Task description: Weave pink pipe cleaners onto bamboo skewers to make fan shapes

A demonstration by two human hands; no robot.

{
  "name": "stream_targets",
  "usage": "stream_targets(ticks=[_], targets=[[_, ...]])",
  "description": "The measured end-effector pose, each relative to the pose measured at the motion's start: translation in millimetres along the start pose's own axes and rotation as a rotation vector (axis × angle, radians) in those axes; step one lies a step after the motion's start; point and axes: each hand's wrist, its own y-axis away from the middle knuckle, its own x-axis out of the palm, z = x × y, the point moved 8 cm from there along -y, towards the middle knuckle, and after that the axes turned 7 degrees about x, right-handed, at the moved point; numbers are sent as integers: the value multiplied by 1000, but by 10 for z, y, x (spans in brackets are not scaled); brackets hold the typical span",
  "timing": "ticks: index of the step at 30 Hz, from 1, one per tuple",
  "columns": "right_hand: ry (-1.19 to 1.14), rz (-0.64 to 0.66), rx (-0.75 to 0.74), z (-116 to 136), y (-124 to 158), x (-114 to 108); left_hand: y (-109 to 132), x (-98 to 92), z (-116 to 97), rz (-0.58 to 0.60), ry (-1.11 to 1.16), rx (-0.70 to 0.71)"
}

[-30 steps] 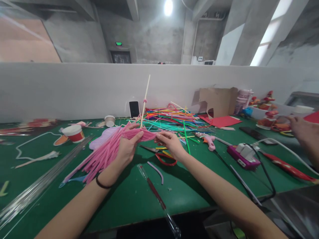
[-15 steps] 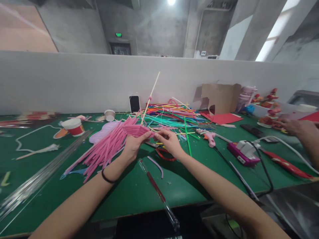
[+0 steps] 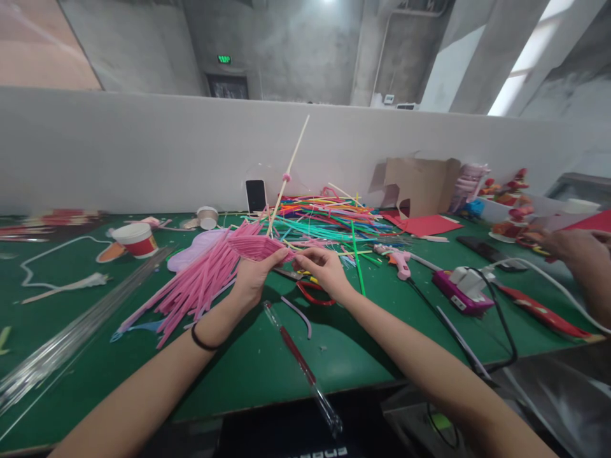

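Observation:
My left hand (image 3: 255, 277) is closed on a flat, pointed piece made of rows of pink pipe cleaner (image 3: 255, 247), thumb on top. At that piece's right end my right hand (image 3: 324, 267) pinches with thumb and forefinger; the fingertips hide the spot. A thin pale stick (image 3: 298, 145) with a small pink coil (image 3: 286, 177) rises behind the piece; whether they are joined I cannot tell. Loose pink pipe cleaners (image 3: 191, 289) lie fanned out to the left. Below my right hand rest scissors with red handles (image 3: 315, 300), partly covered.
Multicoloured pipe cleaners (image 3: 324, 219) are heaped behind my hands, near a phone (image 3: 256, 196). Rightward lie a pink glue gun (image 3: 401, 261) and a purple power strip (image 3: 461, 296) with cables. A paper cup (image 3: 137, 239) stands left. Another person's hand (image 3: 575, 251) is at far right.
The view has tilted slightly downward and shifted a little. Both hands keep their grip on the pink piece, nearly unmoved. The other person's hand has moved slightly.

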Motion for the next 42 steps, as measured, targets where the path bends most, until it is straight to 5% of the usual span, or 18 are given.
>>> stream_targets(ticks=[15, 23, 42], targets=[[-190, -60, 52, -118, -15, 24, 91, 29, -155, -49, -153, 56], [-342, -16, 134, -219, -32, 62, 35, -15, -42, -44, -36, 40], [-149, -108, 70, -118, -12, 46, 77, 54, 14, 2, -39, 8]])
